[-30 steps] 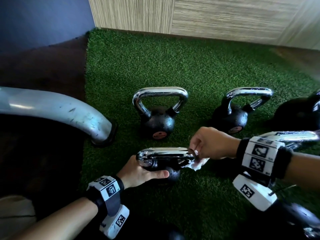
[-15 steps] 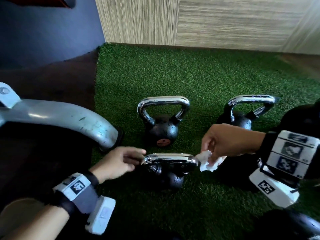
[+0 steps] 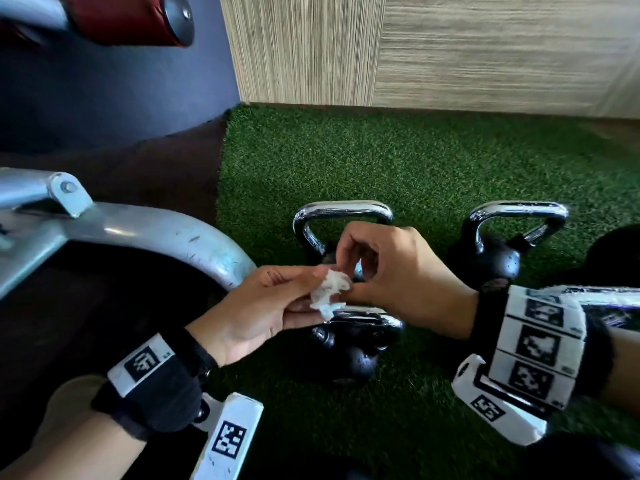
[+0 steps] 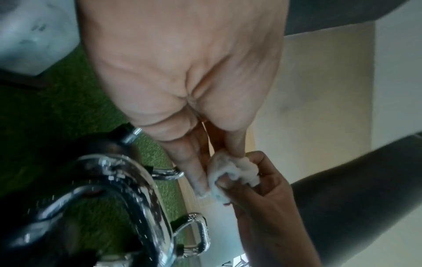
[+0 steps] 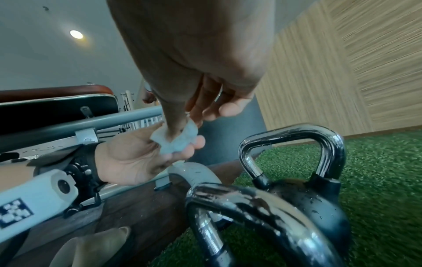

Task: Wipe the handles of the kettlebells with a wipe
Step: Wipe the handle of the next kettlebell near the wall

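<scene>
A crumpled white wipe [image 3: 327, 294] [image 4: 233, 173] [image 5: 177, 139] is held between both hands above the nearest kettlebell [image 3: 349, 351], black with a chrome handle [image 3: 367, 318] [image 5: 251, 206]. My left hand [image 3: 277, 303] pinches the wipe from the left, palm up. My right hand [image 3: 391, 271] pinches it from the right with thumb and forefinger. Neither hand touches a kettlebell. A second kettlebell [image 3: 343, 216] [image 5: 303, 162] stands behind, partly hidden by my right hand. A third kettlebell [image 3: 498, 251] stands at the right.
Green artificial turf [image 3: 398, 157] covers the floor. A grey metal machine leg [image 3: 156, 237] curves down at the left beside a dark floor strip. A wood-look wall [image 3: 450, 50] closes the back. Another dark weight [image 3: 620, 251] sits at the right edge.
Both hands left the nearest kettlebell's handle and rose above it. The left hand came in and now pinches the wipe together with the right hand. The camera tilted up.
</scene>
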Available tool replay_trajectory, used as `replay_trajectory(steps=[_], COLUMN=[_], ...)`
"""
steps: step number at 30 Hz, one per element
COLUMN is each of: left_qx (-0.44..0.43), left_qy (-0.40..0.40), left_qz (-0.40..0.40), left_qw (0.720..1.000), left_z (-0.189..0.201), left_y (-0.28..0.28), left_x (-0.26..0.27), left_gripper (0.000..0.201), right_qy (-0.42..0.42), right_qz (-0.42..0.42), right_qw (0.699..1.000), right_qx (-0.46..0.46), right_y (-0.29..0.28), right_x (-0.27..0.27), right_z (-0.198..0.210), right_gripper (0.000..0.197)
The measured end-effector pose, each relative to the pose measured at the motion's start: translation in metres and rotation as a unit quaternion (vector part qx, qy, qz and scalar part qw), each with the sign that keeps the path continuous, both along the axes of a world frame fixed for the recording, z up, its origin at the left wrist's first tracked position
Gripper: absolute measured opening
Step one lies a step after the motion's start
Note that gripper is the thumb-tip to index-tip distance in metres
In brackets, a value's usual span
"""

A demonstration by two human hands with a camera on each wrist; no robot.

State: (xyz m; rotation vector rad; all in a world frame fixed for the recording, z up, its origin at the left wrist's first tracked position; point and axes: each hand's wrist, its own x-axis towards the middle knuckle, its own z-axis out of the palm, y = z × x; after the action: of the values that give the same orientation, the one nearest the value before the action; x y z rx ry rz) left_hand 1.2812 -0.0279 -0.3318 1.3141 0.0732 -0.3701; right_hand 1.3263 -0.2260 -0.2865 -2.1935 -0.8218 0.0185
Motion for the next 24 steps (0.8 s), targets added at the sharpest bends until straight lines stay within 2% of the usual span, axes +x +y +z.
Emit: replay_trajectory(steps=[3, 5, 6, 8, 9, 12, 13, 15, 16, 18, 20, 22, 23, 24], left_qx=[-0.036, -0.019, 0.008, 0.122, 0.201, 0.374, 0.401, 0.434, 0.441, 0.446, 0.436, 0.411, 0.408, 0.418], left_qy=[-0.007, -0.035, -0.061, -0.15, -0.207, -0.373, -0.408, -0.435, -0.441, -0.457, -0.463, -0.442, -0.443, -0.456], left_qz=[0.024, 0.033, 0.036, 0.045, 0.051, 0.049, 0.039, 0.022, 0.015, -0.001, 0.015, 0.062, 0.071, 0.067], left_qw=[0.999, 0.999, 0.997, 0.98, 0.956, 0.848, 0.819, 0.789, 0.782, 0.769, 0.772, 0.795, 0.795, 0.783], left_z=[-0.001, -0.004, -0.006, -0.01, -0.012, -0.02, -0.023, -0.029, -0.032, -0.036, -0.038, -0.042, -0.045, -0.047], left_y=[-0.005, -0.006, -0.006, -0.007, -0.008, -0.018, -0.022, -0.031, -0.034, -0.037, -0.031, -0.018, -0.012, -0.009], left_x=[-0.005, -0.006, -0.005, -0.006, -0.007, -0.009, -0.009, -0.006, -0.005, -0.005, -0.007, -0.008, -0.008, -0.009], left_gripper=[0.031, 0.031, 0.03, 0.028, 0.026, 0.013, 0.01, 0.006, 0.005, 0.004, 0.008, 0.012, 0.013, 0.014], right_qy=[0.012, 0.091, 0.137, 0.2, 0.221, 0.323, 0.37, 0.427, 0.432, 0.428, 0.43, 0.422, 0.41, 0.394], right_qz=[-0.053, -0.085, -0.1, -0.168, -0.221, -0.335, -0.34, -0.312, -0.299, -0.296, -0.3, -0.304, -0.308, -0.313], right_qw=[0.998, 0.99, 0.981, 0.956, 0.939, 0.875, 0.856, 0.842, 0.845, 0.848, 0.842, 0.844, 0.849, 0.856], right_qx=[0.028, 0.064, 0.091, 0.136, 0.147, 0.13, 0.119, 0.109, 0.102, 0.102, 0.127, 0.134, 0.129, 0.117], right_y=[-0.002, -0.01, -0.015, -0.027, -0.034, -0.054, -0.056, -0.053, -0.049, -0.039, -0.034, -0.032, -0.032, -0.033], right_x=[-0.001, -0.004, -0.005, -0.009, -0.01, -0.013, -0.014, -0.017, -0.019, -0.022, -0.022, -0.02, -0.019, -0.019], right_z=[-0.013, -0.024, -0.031, -0.052, -0.066, -0.111, -0.122, -0.142, -0.149, -0.164, -0.176, -0.179, -0.178, -0.178], right_gripper=[0.033, 0.037, 0.039, 0.04, 0.039, 0.041, 0.043, 0.045, 0.05, 0.072, 0.083, 0.074, 0.064, 0.055])
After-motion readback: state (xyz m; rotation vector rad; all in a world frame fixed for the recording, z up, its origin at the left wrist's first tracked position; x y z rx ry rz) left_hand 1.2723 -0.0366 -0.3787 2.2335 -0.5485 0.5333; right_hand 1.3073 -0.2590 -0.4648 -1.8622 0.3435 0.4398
